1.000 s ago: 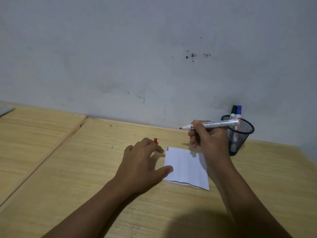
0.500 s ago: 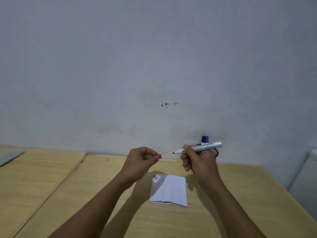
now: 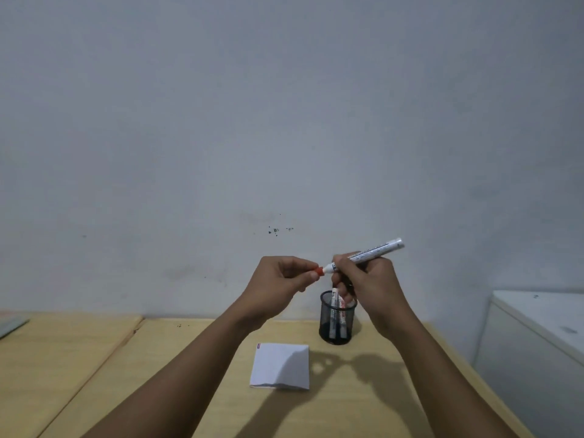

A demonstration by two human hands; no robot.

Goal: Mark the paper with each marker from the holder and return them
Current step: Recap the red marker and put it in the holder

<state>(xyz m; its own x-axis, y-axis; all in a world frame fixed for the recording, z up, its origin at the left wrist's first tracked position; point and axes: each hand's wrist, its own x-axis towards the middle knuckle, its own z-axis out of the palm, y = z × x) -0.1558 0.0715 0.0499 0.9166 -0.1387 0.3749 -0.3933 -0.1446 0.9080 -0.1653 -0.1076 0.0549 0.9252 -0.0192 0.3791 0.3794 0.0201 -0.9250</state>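
My right hand (image 3: 366, 279) grips a white marker (image 3: 369, 252) held nearly level in the air, tip to the left. My left hand (image 3: 278, 281) pinches its small red cap (image 3: 319, 270), which sits on the marker's tip. Both hands are raised in front of the wall, above the table. Below them stands a black mesh holder (image 3: 337, 322) with two markers (image 3: 337, 311) inside. A white sheet of paper (image 3: 281, 365) lies flat on the wooden table (image 3: 363, 403), just left of and in front of the holder, with small marks at its top left corner.
A second wooden tabletop (image 3: 57, 352) adjoins on the left with a seam between them; a grey flat object (image 3: 12, 325) lies at its far left edge. A white cabinet (image 3: 537, 339) stands at the right. The grey wall runs right behind the table.
Both hands rose and came together: the left hand lifted the red cap off the table and now has it on the marker's tip. The camera view tilted upward.
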